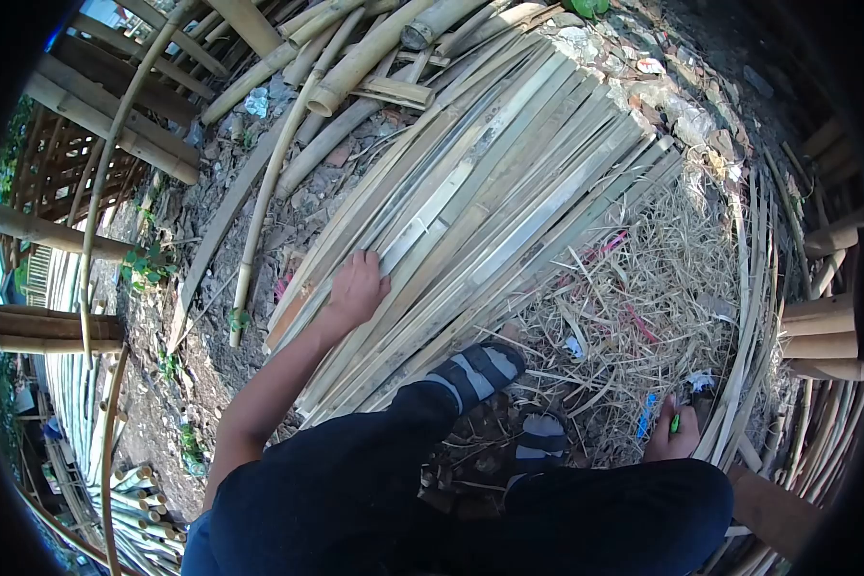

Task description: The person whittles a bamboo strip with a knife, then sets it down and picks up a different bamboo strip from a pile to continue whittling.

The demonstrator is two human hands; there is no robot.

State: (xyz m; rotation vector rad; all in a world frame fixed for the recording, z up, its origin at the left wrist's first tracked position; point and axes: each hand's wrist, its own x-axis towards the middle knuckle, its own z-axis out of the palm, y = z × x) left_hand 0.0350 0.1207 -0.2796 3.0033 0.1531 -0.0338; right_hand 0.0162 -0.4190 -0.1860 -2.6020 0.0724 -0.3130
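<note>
My left hand (357,288) is on the near-left part of a wide bundle of split bamboo strips (480,211), its fingers curled over one strip. The strips lie side by side on the ground, running from my feet toward the upper right. My right hand (674,440) is low at the right, beside my knee, closed around a small bright green object (675,422). Only a bit of the green object shows, so its kind is hidden. Close to that hand lie a blue scrap (646,416) and a white scrap (701,381).
Bamboo shavings (643,307) cover the ground right of the strips. Thick bamboo poles (355,72) lie at the top, and a long thin pole (269,192) lies at the left. Cut poles (144,499) are stacked lower left. My sandaled foot (485,370) is beside the strips.
</note>
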